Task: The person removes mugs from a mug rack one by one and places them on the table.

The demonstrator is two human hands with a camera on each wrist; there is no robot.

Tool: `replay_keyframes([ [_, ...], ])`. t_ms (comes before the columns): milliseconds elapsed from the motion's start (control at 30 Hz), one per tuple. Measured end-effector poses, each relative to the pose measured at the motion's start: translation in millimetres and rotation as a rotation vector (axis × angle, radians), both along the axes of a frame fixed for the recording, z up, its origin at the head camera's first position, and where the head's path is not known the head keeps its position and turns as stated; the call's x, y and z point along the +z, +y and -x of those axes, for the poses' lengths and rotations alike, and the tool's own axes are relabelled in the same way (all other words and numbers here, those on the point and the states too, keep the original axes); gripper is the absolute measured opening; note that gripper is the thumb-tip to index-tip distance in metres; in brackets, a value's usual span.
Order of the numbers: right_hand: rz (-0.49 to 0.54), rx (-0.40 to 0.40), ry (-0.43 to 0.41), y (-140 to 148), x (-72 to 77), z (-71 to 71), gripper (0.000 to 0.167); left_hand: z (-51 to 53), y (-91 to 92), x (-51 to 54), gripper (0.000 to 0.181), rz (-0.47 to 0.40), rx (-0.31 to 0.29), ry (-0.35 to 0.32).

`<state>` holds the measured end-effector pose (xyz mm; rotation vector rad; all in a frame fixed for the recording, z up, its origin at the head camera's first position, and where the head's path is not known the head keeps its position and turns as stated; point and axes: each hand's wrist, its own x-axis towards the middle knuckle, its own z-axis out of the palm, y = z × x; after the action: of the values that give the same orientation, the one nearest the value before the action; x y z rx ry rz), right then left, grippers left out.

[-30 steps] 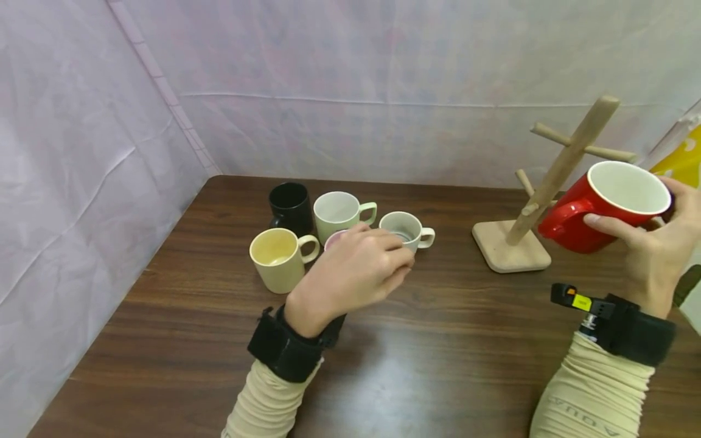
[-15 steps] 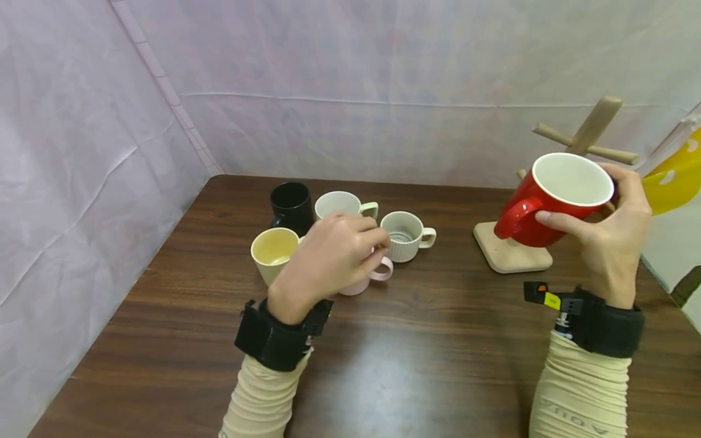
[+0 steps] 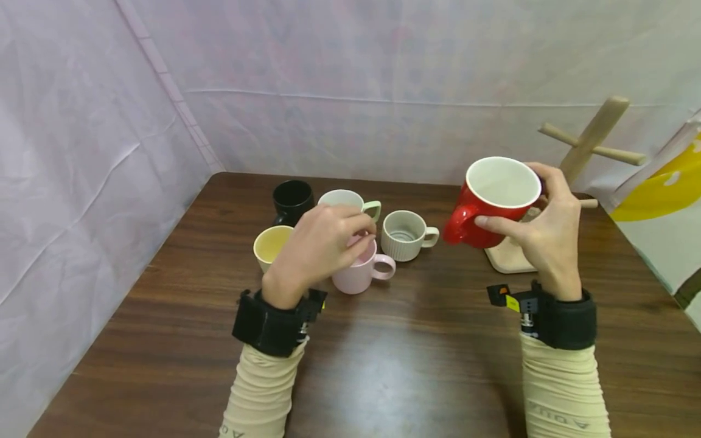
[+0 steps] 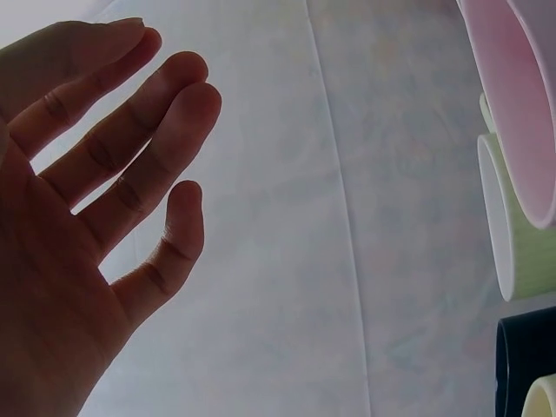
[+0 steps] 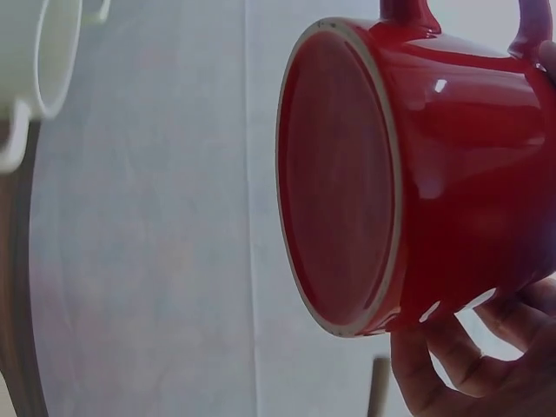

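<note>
My right hand (image 3: 550,234) grips a red mug (image 3: 495,204) with a white inside. It is held off the table, opening up and slightly tilted, its handle pointing left. The right wrist view shows the red mug's base (image 5: 339,178) and fingers (image 5: 452,360) against its side. My left hand (image 3: 323,243) hovers over a pink mug (image 3: 353,277), partly covering it in the head view. In the left wrist view the left hand (image 4: 130,191) has loosely bent fingers, holds nothing and is apart from the pink mug (image 4: 512,104).
A ribbed whitish cup (image 3: 402,243), a pale green mug (image 3: 342,199), a black mug (image 3: 292,201) and a yellow mug (image 3: 269,246) stand around the pink one. A wooden mug tree (image 3: 594,137) stands at the right. Yellow cloth (image 3: 657,194) hangs at the far right.
My right hand has carried the red mug left, away from the mug tree and towards the other mugs. My left hand has drawn back left, uncovering the ribbed cup and much of the pink mug.
</note>
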<state>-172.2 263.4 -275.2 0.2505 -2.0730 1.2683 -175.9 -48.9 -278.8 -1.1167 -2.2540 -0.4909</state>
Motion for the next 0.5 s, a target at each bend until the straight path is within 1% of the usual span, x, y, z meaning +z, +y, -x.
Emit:
replay_keyframes([
  [200, -0.049, 0.043, 0.023, -16.1, -2.5, 1.4, 0.079, 0.1, -3.7, 1.2, 0.005, -0.013, 0.024, -0.047],
  [333, -0.068, 0.066, 0.032, -23.5, -4.4, 2.0, 0.077, 0.6, -4.5, 1.1, 0.005, -0.019, 0.022, -0.072],
  [433, -0.084, 0.074, 0.03, -27.3, -5.5, 2.2, 0.078, 0.3, -2.4, 1.1, 0.006, -0.024, 0.002, -0.064],
  [500, -0.09, 0.08, 0.027, -28.8, -6.0, 2.1, 0.079, -0.3, 0.7, 1.6, 0.006, -0.026, -0.029, -0.046],
])
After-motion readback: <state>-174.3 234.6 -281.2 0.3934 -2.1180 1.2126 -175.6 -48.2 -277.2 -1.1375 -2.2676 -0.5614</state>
